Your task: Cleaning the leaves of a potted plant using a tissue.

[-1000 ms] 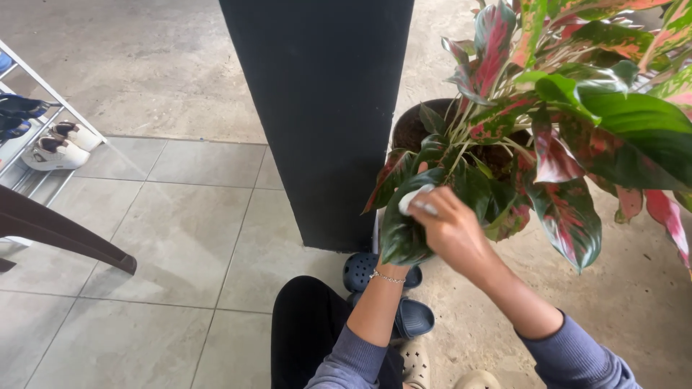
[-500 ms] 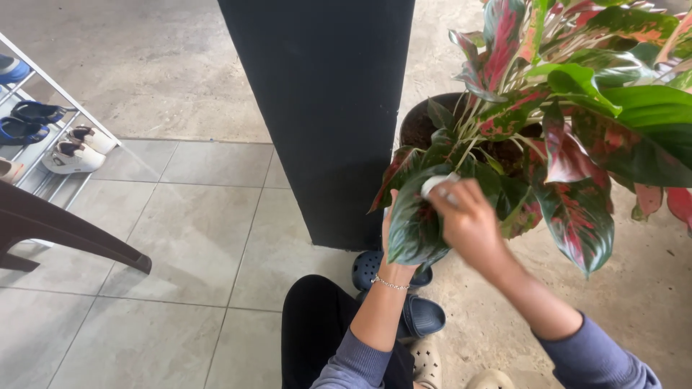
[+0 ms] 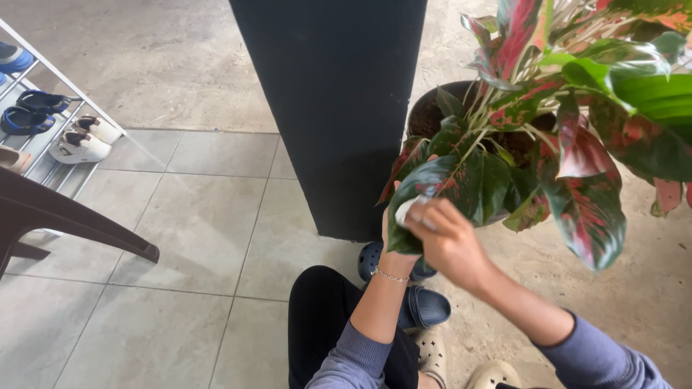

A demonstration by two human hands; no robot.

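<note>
A potted plant with green and pink-red leaves stands in a dark pot (image 3: pixel 425 108) at the right. My left hand (image 3: pixel 393 245), with a thin bracelet on its wrist, is under one large green leaf (image 3: pixel 440 184) and supports it from below. My right hand (image 3: pixel 447 241) lies on top of the same leaf near its tip and presses a small white cloth (image 3: pixel 405 211) against it. Most of my left hand is hidden by the leaf and by my right hand.
A black pillar (image 3: pixel 331 108) rises just left of the pot. Dark blue clogs (image 3: pixel 425 306) and beige clogs (image 3: pixel 432 356) lie by my knees. A white shoe rack (image 3: pixel 54 137) with several shoes and a dark chair leg (image 3: pixel 72 223) are at the left.
My right hand with the white cloth has slid down the leaf toward its tip. The view has shifted slightly, so the plant sits higher and further right.
</note>
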